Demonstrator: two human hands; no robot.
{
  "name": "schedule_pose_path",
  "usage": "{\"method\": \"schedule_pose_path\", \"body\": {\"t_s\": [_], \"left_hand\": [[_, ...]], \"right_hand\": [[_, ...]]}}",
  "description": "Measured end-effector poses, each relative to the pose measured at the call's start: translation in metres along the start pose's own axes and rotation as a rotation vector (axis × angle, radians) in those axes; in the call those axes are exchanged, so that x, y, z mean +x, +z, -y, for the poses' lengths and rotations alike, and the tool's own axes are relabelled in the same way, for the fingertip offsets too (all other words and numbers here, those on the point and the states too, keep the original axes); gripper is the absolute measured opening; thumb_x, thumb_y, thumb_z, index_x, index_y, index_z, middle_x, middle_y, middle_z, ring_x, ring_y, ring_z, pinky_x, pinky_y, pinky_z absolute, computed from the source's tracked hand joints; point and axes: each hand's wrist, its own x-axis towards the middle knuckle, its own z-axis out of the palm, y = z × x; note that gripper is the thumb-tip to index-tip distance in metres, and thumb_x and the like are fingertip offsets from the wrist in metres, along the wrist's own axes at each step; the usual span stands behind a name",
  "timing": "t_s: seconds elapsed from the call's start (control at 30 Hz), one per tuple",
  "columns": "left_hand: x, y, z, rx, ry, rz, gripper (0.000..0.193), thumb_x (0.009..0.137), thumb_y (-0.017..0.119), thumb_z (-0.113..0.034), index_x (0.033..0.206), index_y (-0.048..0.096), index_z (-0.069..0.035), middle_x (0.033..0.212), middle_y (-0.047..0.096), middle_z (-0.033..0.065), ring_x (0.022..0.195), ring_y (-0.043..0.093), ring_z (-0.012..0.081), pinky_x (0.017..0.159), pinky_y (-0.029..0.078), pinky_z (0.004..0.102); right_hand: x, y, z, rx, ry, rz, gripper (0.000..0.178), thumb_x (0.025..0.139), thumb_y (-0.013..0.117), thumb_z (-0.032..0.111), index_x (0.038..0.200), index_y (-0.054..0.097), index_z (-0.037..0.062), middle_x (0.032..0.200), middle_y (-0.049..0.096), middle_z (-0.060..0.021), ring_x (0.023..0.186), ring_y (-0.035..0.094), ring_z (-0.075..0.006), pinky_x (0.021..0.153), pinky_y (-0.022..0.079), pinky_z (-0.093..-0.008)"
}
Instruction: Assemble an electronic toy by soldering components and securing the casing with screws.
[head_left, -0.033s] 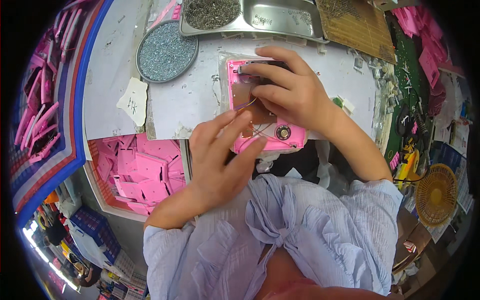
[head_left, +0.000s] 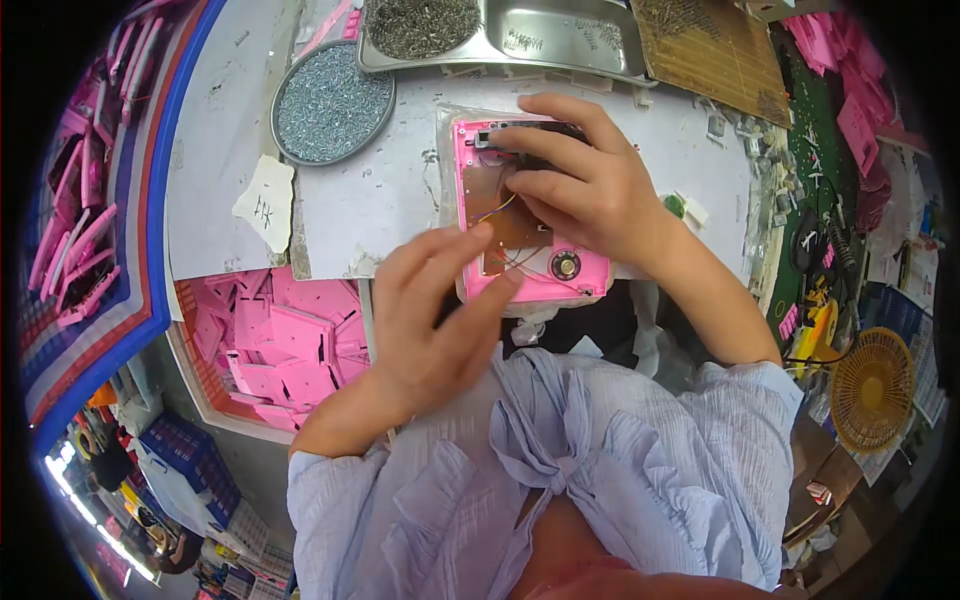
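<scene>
A pink plastic case [head_left: 590,283] lies face down on the near edge of the worktable, its inside exposed. It holds a brown circuit board [head_left: 520,228], a round black speaker [head_left: 566,264] and thin coloured wires [head_left: 497,210]. My right hand [head_left: 590,185] reaches over the case from the right. Its index finger and partly hidden thumb come together on the wires above the board, while the other fingers lie across the top edge. My left hand [head_left: 425,315] hovers at the case's left side, thumb and index finger spread apart, nothing visible between them.
A round dish of small silvery screws [head_left: 335,105] stands at far left of the case. Behind is a metal tray [head_left: 560,40] with small parts, beside a cardboard sheet [head_left: 715,45]. A bin of pink panels [head_left: 290,340] sits lower left. A yellow fan [head_left: 872,390] is at right.
My left hand has drawn back slightly left and down from the case, its fingertips farther from the wires. My right hand has barely moved.
</scene>
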Motion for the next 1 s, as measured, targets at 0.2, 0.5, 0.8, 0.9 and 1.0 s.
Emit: {"method": "schedule_pose_path", "body": {"t_s": [0.2, 0.5, 0.8, 0.9, 1.0], "left_hand": [[0.028, 0.016, 0.023, -0.347, -0.211, -0.060, 0.035, 0.083, 0.068, 0.007, 0.117, 0.070, -0.003, 0.115, 0.068, 0.0163, 0.090, 0.068, 0.0278, 0.073, 0.054, 0.0330], [0.074, 0.062, 0.031, -0.450, -0.005, 0.211, 0.025, 0.088, 0.070, -0.002, 0.113, 0.069, -0.001, 0.094, 0.070, 0.0129, 0.079, 0.071, 0.0269, 0.068, 0.057, 0.0352], [0.078, 0.064, 0.017, -0.745, -0.590, 0.244, 0.009, 0.093, 0.071, -0.004, 0.101, 0.071, 0.001, 0.083, 0.068, 0.0087, 0.058, 0.068, 0.0153, 0.053, 0.053, 0.0297], [0.082, 0.062, 0.016, -0.614, -0.430, 0.269, 0.009, 0.092, 0.071, -0.004, 0.100, 0.070, 0.001, 0.082, 0.067, 0.0092, 0.058, 0.068, 0.0159, 0.053, 0.052, 0.0291], [0.080, 0.056, 0.017, -0.438, -0.260, 0.233, 0.007, 0.090, 0.072, -0.002, 0.096, 0.070, 0.001, 0.082, 0.067, 0.0092, 0.061, 0.067, 0.0171, 0.054, 0.051, 0.0289]], "right_hand": [[-0.011, -0.009, 0.001, 0.024, 0.098, -0.089, 0.030, 0.061, 0.079, 0.006, 0.090, 0.069, 0.0098, 0.123, 0.069, -0.0046, 0.122, 0.058, -0.0370, 0.093, 0.055, -0.0435], [-0.044, -0.032, -0.006, 0.234, 0.252, -0.167, 0.023, 0.068, 0.081, 0.007, 0.089, 0.073, 0.0109, 0.124, 0.071, -0.0063, 0.124, 0.055, -0.0367, 0.104, 0.045, -0.0448], [-0.052, -0.018, 0.010, 0.354, 0.578, -0.276, 0.015, 0.074, 0.080, 0.006, 0.086, 0.072, 0.0087, 0.126, 0.071, -0.0083, 0.126, 0.051, -0.0341, 0.107, 0.041, -0.0453], [-0.055, -0.027, 0.017, 0.149, 0.513, -0.261, 0.013, 0.075, 0.079, 0.006, 0.084, 0.070, 0.0093, 0.128, 0.069, -0.0083, 0.126, 0.051, -0.0338, 0.107, 0.041, -0.0455], [-0.080, -0.065, 0.024, -0.037, 0.515, -0.271, 0.013, 0.078, 0.078, 0.007, 0.087, 0.069, 0.0100, 0.129, 0.068, -0.0093, 0.125, 0.053, -0.0335, 0.105, 0.042, -0.0453]]}}
